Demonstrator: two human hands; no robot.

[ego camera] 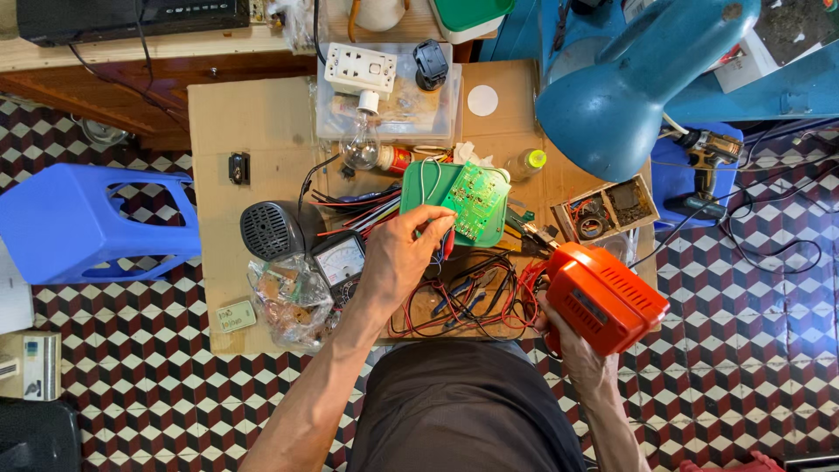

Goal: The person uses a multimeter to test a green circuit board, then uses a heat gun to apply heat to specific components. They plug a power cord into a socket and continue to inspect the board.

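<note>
My left hand [400,258] pinches the near edge of a green circuit board [476,203], which rests over a green plastic lid or tray [419,183]. My right hand [572,345] grips an orange soldering gun [603,295] from below; its metal tip [537,234] points toward the board's right edge. Red and black wires [472,297] lie tangled on the cardboard between both hands.
A cardboard sheet [253,122] covers the floor work area. On it sit an analog meter [341,260], a round black speaker [273,230], a light bulb [361,144], a white socket block [359,70] and a parts box [607,208]. A blue stool [87,223] stands left, a blue lamp [629,83] upper right.
</note>
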